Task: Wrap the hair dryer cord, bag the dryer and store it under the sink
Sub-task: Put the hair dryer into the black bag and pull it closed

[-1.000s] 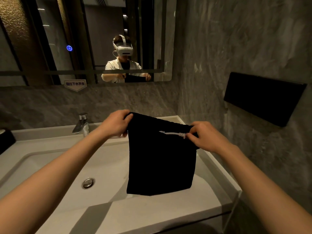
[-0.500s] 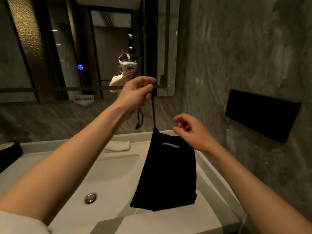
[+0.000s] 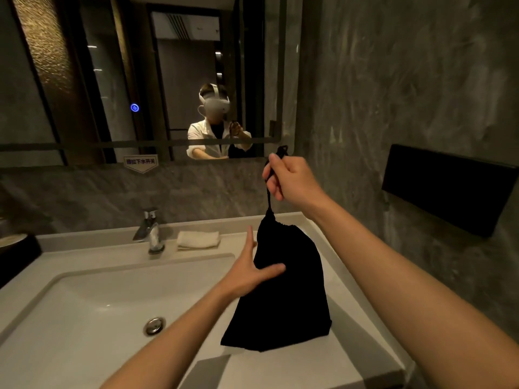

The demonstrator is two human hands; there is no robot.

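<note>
The right hand (image 3: 292, 183) was clenched around the black drawstring (image 3: 269, 202) of a black fabric bag (image 3: 283, 293), which hung gathered at the neck above the right side of the white rectangular basin counter (image 3: 306, 369). The left hand (image 3: 252, 272) lay spread flat against the bag's left side, thumb pressed on the cloth, fingers apart.

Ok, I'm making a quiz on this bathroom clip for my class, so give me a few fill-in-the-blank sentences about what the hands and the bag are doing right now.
1. The right hand holds the black fabric drawstring bag up by its ____.
2. The left hand presses flat against the bag's ____ side.
3. The folded white cloth lies beside the chrome ____.
4. The bag's mouth is cinched ____.

Missing words: drawstring; left; faucet; shut
</note>
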